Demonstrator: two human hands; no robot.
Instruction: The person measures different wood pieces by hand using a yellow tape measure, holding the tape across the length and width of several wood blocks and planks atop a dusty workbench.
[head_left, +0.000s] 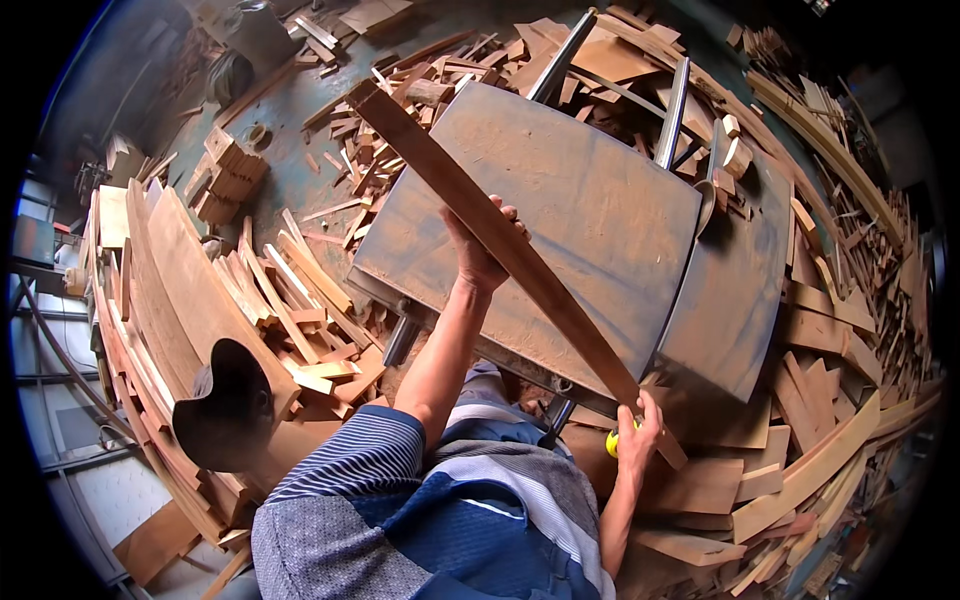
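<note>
A long, narrow brown wooden board (563, 308) slants from the upper left to the lower right, above a dusty metal machine table (575, 155). My left hand (478, 248) is closed around the board near its middle, with fingertips showing over its far edge. At the near right end, my right hand (638, 438) touches the board with thumb and fingers. Tucked in that same hand is a small bright yellow tape measure (612, 443), mostly hidden by the palm and fingers.
A second metal surface (735, 300) adjoins the table, with a curved metal piece (708, 200) at the gap. Metal rails (675, 115) stick out at the far side. Scrap wood (370, 150) surrounds the machine; long planks (170, 290) are stacked left. A dark cap (228, 405) is at lower left.
</note>
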